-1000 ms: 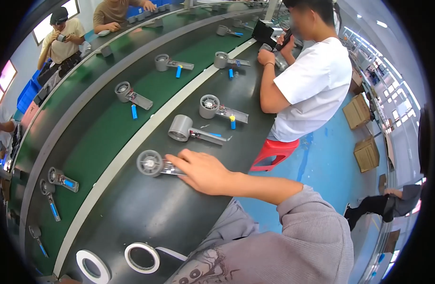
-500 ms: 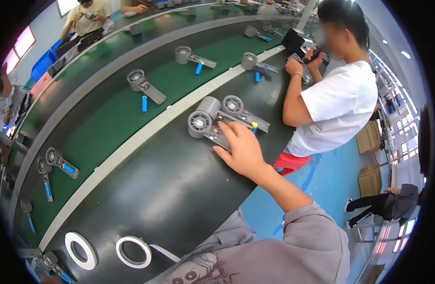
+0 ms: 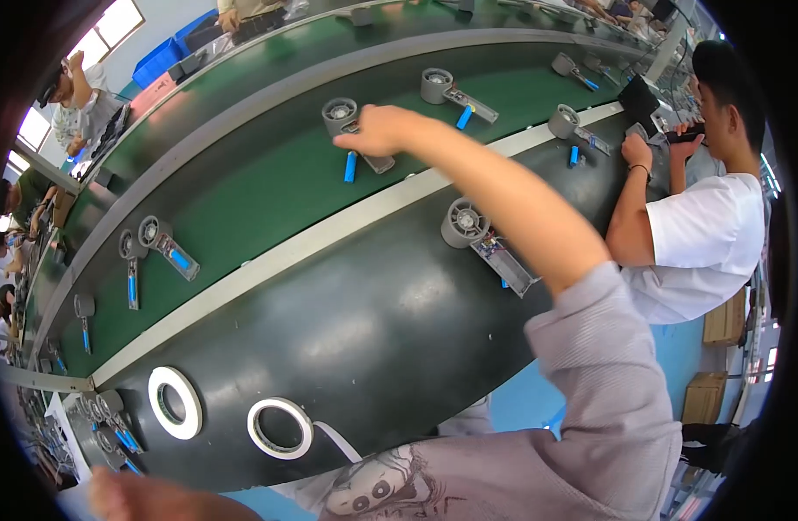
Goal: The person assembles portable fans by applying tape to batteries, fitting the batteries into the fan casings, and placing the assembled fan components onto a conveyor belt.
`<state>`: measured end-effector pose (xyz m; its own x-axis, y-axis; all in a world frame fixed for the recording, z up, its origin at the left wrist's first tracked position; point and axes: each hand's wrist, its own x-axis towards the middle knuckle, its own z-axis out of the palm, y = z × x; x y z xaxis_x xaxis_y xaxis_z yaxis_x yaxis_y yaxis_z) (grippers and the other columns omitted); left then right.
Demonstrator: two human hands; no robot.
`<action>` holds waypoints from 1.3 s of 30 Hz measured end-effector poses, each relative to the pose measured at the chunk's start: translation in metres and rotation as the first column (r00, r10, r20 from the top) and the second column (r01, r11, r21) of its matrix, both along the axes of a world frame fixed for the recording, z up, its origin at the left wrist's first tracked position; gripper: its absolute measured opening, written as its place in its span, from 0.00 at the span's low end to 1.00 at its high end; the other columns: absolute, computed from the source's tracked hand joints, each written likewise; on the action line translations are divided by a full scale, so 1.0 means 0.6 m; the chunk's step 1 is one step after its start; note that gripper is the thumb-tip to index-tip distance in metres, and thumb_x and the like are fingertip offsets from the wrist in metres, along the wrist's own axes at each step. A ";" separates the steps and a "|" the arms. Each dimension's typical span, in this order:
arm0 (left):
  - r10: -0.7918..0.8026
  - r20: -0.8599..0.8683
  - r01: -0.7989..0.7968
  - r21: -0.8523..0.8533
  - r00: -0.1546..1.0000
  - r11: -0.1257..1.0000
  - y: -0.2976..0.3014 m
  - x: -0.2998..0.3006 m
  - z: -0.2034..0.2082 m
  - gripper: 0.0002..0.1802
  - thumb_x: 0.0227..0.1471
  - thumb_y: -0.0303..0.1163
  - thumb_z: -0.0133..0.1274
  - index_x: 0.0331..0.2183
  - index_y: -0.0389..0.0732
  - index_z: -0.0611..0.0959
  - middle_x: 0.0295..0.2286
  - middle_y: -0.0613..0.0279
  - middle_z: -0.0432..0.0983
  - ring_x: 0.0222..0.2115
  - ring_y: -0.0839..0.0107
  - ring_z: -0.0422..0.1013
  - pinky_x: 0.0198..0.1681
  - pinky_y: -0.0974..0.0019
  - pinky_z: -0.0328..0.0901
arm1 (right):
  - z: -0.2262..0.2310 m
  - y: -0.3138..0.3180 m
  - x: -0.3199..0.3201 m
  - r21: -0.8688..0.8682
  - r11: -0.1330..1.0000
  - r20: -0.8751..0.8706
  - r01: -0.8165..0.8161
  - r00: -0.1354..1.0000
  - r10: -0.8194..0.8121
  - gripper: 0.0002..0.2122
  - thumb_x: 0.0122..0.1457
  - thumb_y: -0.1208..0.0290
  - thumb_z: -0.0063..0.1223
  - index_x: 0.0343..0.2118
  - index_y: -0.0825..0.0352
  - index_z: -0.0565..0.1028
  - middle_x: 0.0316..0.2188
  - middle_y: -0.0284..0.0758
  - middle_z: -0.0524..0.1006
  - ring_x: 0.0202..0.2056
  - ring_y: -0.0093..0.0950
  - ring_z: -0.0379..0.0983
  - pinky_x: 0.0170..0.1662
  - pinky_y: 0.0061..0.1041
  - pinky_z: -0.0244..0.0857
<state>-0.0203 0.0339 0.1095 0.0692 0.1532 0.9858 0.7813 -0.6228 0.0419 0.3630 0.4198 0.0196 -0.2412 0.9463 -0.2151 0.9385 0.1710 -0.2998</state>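
Note:
My right hand (image 3: 377,130) reaches across onto the green belt, at the neck of a grey handheld fan (image 3: 339,113) with an open handle and a blue battery (image 3: 350,167) beside it. Thumb and fingers are apart there; whether they touch the fan I cannot tell. Below my right forearm, another handheld fan (image 3: 466,224) lies on the dark table with its handle tray uncovered, partly hidden by the arm. My left hand (image 3: 138,497) is a blur at the lower left, its fingers unclear, near several fans (image 3: 112,421) grouped at the table's end.
Two white tape rolls (image 3: 175,402) (image 3: 280,428) lie on the near table, one with a loose strip. A pale rail (image 3: 268,269) divides table from belt (image 3: 251,204). More fans (image 3: 160,239) rest along the belt. A co-worker in white (image 3: 703,217) sits at the right.
My right hand has left the fans on the table and moved over the rail to a fan on the belt. My left hand has come into view. The view has turned left.

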 end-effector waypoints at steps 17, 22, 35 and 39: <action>-0.260 -0.227 -0.092 -0.890 0.939 0.446 -0.101 0.033 -0.219 0.22 0.38 0.33 0.65 0.39 0.39 0.83 0.43 0.54 0.76 0.43 0.54 0.70 0.52 0.49 0.54 | -0.022 -0.460 0.026 0.153 0.980 -0.422 0.130 0.905 -0.054 0.30 0.57 0.70 0.59 0.63 0.67 0.64 0.46 0.52 0.79 0.44 0.54 0.78 0.47 0.47 0.72; -0.187 -0.155 -0.060 -0.898 0.970 0.436 -0.137 0.017 -0.222 0.12 0.46 0.24 0.61 0.37 0.39 0.81 0.36 0.58 0.78 0.38 0.58 0.73 0.51 0.50 0.54 | -0.110 -0.515 0.033 0.400 0.907 -0.292 0.134 0.956 -0.013 0.27 0.55 0.72 0.63 0.59 0.68 0.70 0.53 0.50 0.76 0.53 0.49 0.75 0.54 0.42 0.70; -0.275 -0.126 0.103 -0.720 0.953 0.686 -0.086 0.075 -0.209 0.15 0.48 0.25 0.67 0.39 0.41 0.81 0.32 0.66 0.80 0.33 0.67 0.76 0.44 0.56 0.55 | -0.032 -0.676 -0.176 -0.268 0.950 -0.958 -0.162 0.147 -0.245 0.09 0.69 0.71 0.53 0.45 0.71 0.76 0.35 0.31 0.77 0.31 0.16 0.72 0.33 0.17 0.64; -0.105 -0.146 -0.032 -0.717 0.984 0.696 -0.085 0.066 -0.223 0.15 0.49 0.25 0.66 0.39 0.40 0.81 0.27 0.65 0.77 0.26 0.65 0.72 0.40 0.58 0.54 | -0.027 -0.686 -0.167 -0.555 0.695 -0.829 -0.458 0.371 -0.418 0.05 0.71 0.74 0.49 0.40 0.69 0.74 0.31 0.31 0.78 0.23 0.16 0.73 0.26 0.16 0.64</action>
<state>0.0192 -0.0170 -0.0244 0.2379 0.7993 0.5519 0.7958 -0.4862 0.3611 0.2626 0.0083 0.0031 -0.6963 0.6323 -0.3396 0.0274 -0.4494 -0.8929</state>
